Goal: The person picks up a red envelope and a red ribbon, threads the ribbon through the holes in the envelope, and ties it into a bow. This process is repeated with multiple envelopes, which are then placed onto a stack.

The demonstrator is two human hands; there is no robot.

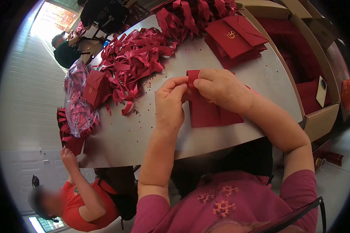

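Observation:
A dark red paper gift bag (pixel 212 114) lies flat on the table in front of me, its top end raised toward my fingers. My left hand (pixel 171 103) pinches the left side of that raised end between thumb and finger. Curled over the same end from the right is my right hand (pixel 223 89), its fingers closed on the paper. Whether a ribbon is also between my fingers is hidden. Just beyond my hands lies a stack of folded red bags (pixel 237 37), the top one marked with a gold emblem.
A tangled heap of red ribbons (pixel 134 58) covers the table's far left. Past it stand a small red bag (pixel 93 89) and a plastic-wrapped bundle (pixel 79 97). An open carton (pixel 319 114) at right holds red material and a phone (pixel 321 92). A person in red (pixel 91 204) works at left.

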